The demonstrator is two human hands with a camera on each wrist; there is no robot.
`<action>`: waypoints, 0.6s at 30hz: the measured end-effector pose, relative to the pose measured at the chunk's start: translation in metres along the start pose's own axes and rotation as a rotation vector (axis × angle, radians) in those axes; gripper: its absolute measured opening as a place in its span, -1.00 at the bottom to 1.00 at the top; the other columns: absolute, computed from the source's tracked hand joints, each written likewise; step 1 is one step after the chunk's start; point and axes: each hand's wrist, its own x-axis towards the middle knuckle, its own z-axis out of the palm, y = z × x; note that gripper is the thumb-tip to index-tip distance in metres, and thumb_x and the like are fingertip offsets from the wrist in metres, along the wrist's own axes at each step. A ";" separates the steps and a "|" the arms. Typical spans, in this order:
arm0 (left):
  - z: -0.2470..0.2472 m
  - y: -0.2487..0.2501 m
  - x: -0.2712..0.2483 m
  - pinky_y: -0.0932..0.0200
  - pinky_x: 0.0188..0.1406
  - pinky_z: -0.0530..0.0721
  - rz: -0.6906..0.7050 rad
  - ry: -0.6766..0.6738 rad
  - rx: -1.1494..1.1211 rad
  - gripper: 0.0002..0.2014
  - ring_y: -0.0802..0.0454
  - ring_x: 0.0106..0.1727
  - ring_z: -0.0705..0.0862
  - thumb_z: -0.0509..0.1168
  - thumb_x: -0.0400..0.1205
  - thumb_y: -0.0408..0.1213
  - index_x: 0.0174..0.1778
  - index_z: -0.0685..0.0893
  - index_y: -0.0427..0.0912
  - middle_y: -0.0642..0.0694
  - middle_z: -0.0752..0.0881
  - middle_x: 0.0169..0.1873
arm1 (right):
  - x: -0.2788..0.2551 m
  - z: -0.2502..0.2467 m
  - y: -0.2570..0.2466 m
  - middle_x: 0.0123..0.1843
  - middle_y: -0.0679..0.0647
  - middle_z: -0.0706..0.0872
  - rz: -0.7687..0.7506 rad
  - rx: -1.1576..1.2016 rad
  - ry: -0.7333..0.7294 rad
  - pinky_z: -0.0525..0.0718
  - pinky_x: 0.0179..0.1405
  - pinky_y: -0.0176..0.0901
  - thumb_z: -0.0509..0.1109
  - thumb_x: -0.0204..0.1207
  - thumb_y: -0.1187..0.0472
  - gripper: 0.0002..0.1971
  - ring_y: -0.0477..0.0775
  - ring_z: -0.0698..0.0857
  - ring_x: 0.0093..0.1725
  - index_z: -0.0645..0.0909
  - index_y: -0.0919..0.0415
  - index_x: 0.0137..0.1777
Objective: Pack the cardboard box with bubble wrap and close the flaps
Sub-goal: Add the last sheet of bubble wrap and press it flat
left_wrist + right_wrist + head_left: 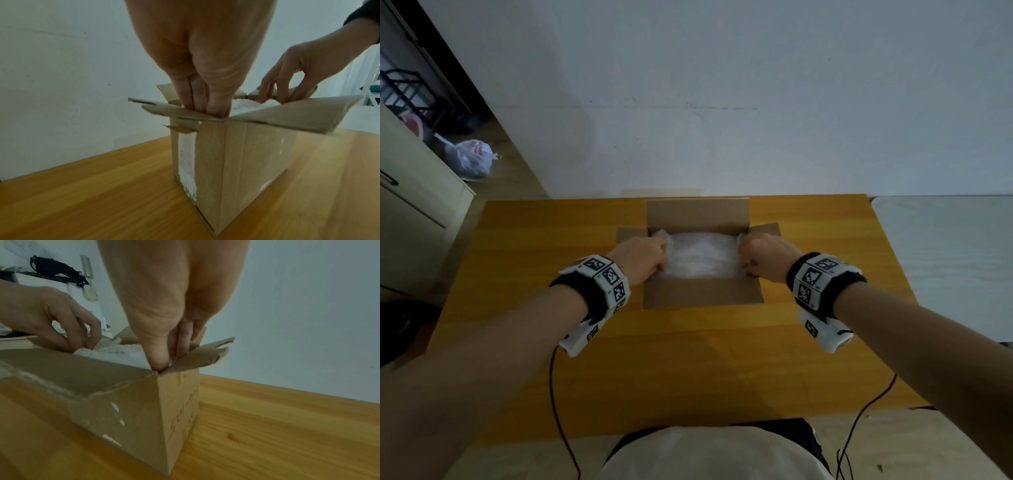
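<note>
The left hand reaches down into the left end of the cardboard box. Its fingers are straight and close together, pushing down just inside the left wall. The right hand does the same at the right end, fingers straight and pointing down next to the bubble wrap. I cannot tell if either hand pinches the wrap.

There are two hands, one box and one white heap of bubble wrap. Four flaps stand open.

The box sits on the far middle of the wooden table. The wrap lies inside it, between the two hands.
</note>
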 end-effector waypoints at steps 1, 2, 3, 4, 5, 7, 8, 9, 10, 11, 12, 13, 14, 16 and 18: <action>0.000 0.001 0.001 0.22 -0.08 0.55 -0.006 -0.001 0.011 -0.81 -0.05 0.00 0.67 0.21 0.67 -0.37 0.01 0.75 -0.16 -0.08 0.65 0.09 | 0.001 0.002 0.000 0.19 0.13 0.67 -0.011 -0.009 0.050 0.60 0.26 0.07 0.30 0.56 0.27 -0.83 0.21 0.60 0.25 0.74 0.22 -0.01; 0.000 0.002 0.003 0.20 -0.07 0.55 -0.013 0.000 0.025 -0.82 -0.06 0.02 0.67 0.21 0.67 -0.37 0.03 0.72 -0.17 -0.09 0.64 0.09 | 0.000 0.003 0.000 0.20 0.12 0.67 -0.017 -0.038 0.080 0.51 0.36 0.04 0.29 0.57 0.27 -0.82 0.21 0.55 0.31 0.75 0.22 -0.03; 0.000 0.003 0.004 0.18 -0.07 0.55 -0.019 -0.001 0.035 -0.85 -0.07 0.03 0.67 0.21 0.67 -0.37 0.04 0.68 -0.17 -0.10 0.66 0.08 | 0.000 0.004 -0.001 0.21 0.11 0.68 -0.015 -0.078 0.089 0.42 0.47 0.01 0.29 0.57 0.26 -0.81 0.20 0.50 0.40 0.75 0.19 -0.02; -0.001 0.003 0.005 0.17 -0.08 0.55 -0.026 -0.003 0.043 -0.88 -0.08 0.02 0.67 0.22 0.66 -0.37 0.05 0.63 -0.18 -0.12 0.68 0.05 | 0.000 0.005 -0.002 0.24 0.10 0.70 -0.001 -0.115 0.084 0.35 0.53 -0.02 0.30 0.58 0.24 -0.80 0.20 0.43 0.48 0.76 0.16 0.02; -0.002 0.004 0.006 0.17 -0.10 0.55 -0.029 -0.009 0.047 -0.88 -0.08 0.01 0.68 0.23 0.65 -0.37 0.07 0.58 -0.18 -0.13 0.69 0.03 | 0.000 0.006 -0.003 0.27 0.10 0.70 0.022 -0.134 0.072 0.32 0.56 -0.04 0.30 0.58 0.23 -0.79 0.21 0.36 0.54 0.76 0.14 0.08; -0.002 0.006 0.010 0.17 -0.13 0.58 -0.046 -0.019 0.046 -0.78 -0.08 -0.01 0.69 0.26 0.64 -0.37 0.19 0.49 -0.16 -0.13 0.70 0.02 | -0.002 0.007 -0.006 0.33 0.14 0.68 0.041 -0.172 0.047 0.23 0.57 -0.12 0.28 0.61 0.23 -0.76 0.21 0.33 0.58 0.72 0.10 0.18; -0.002 0.006 0.011 0.14 -0.14 0.62 -0.072 -0.017 0.032 -0.71 -0.10 -0.03 0.70 0.28 0.63 -0.36 0.25 0.45 -0.16 -0.14 0.70 0.01 | -0.003 0.007 -0.008 0.34 0.14 0.67 0.039 -0.184 0.043 0.19 0.58 -0.15 0.26 0.61 0.24 -0.74 0.19 0.36 0.56 0.70 0.10 0.21; -0.001 0.006 0.012 0.11 -0.12 0.66 -0.098 -0.008 0.014 -0.65 -0.11 -0.01 0.70 0.30 0.62 -0.35 0.31 0.42 -0.16 -0.16 0.69 0.02 | -0.003 0.006 -0.009 0.33 0.14 0.67 0.031 -0.187 0.048 0.16 0.58 -0.16 0.26 0.61 0.25 -0.74 0.18 0.40 0.53 0.69 0.11 0.22; 0.000 0.005 0.013 0.10 -0.05 0.67 -0.111 0.008 0.007 -0.60 -0.11 0.04 0.68 0.33 0.60 -0.32 0.35 0.42 -0.18 -0.17 0.68 0.08 | -0.004 0.005 -0.009 0.32 0.12 0.66 0.013 -0.195 0.062 0.16 0.59 -0.14 0.26 0.60 0.26 -0.74 0.18 0.44 0.50 0.68 0.12 0.21; 0.001 0.003 0.014 0.10 0.05 0.66 -0.102 0.034 0.026 -0.57 -0.09 0.13 0.64 0.36 0.59 -0.29 0.37 0.46 -0.20 -0.17 0.63 0.17 | -0.004 0.005 -0.009 0.31 0.12 0.64 -0.009 -0.208 0.084 0.17 0.58 -0.11 0.27 0.59 0.27 -0.75 0.19 0.47 0.45 0.69 0.13 0.20; 0.001 0.002 0.014 0.11 0.15 0.62 -0.087 0.052 0.069 -0.57 -0.07 0.21 0.58 0.39 0.57 -0.26 0.36 0.50 -0.21 -0.15 0.56 0.26 | -0.003 0.006 -0.007 0.31 0.12 0.61 -0.028 -0.228 0.108 0.18 0.57 -0.08 0.28 0.57 0.27 -0.74 0.20 0.48 0.42 0.69 0.14 0.20; 0.002 0.001 0.014 0.12 0.24 0.57 -0.069 0.060 0.123 -0.58 -0.06 0.28 0.52 0.39 0.58 -0.23 0.35 0.54 -0.20 -0.14 0.48 0.34 | -0.002 0.006 -0.006 0.33 0.13 0.58 -0.037 -0.247 0.124 0.18 0.57 -0.05 0.29 0.56 0.27 -0.74 0.20 0.48 0.40 0.69 0.13 0.20; 0.002 0.000 0.014 0.11 0.33 0.51 -0.053 0.040 0.173 -0.60 -0.05 0.35 0.48 0.36 0.60 -0.23 0.37 0.55 -0.18 -0.12 0.42 0.43 | -0.002 0.006 -0.006 0.35 0.13 0.57 -0.040 -0.271 0.122 0.15 0.59 -0.02 0.29 0.57 0.26 -0.74 0.19 0.49 0.40 0.69 0.13 0.20; 0.002 0.001 0.017 0.07 0.50 0.34 -0.013 -0.053 0.229 -0.60 -0.05 0.47 0.42 0.25 0.67 -0.26 0.46 0.49 -0.12 -0.07 0.34 0.55 | 0.001 0.006 -0.006 0.29 0.08 0.65 -0.056 -0.341 0.076 0.03 0.64 0.00 0.24 0.59 0.25 -0.76 0.13 0.52 0.40 0.71 0.11 0.13; 0.004 0.001 0.022 0.05 0.62 0.12 0.004 -0.144 0.248 -0.54 0.00 0.55 0.37 0.19 0.69 -0.34 0.54 0.40 -0.13 -0.04 0.35 0.58 | 0.004 0.008 -0.008 0.19 0.01 0.73 -0.060 -0.384 0.038 -0.08 0.66 -0.01 0.20 0.59 0.25 -0.76 0.05 0.56 0.36 0.72 0.08 0.04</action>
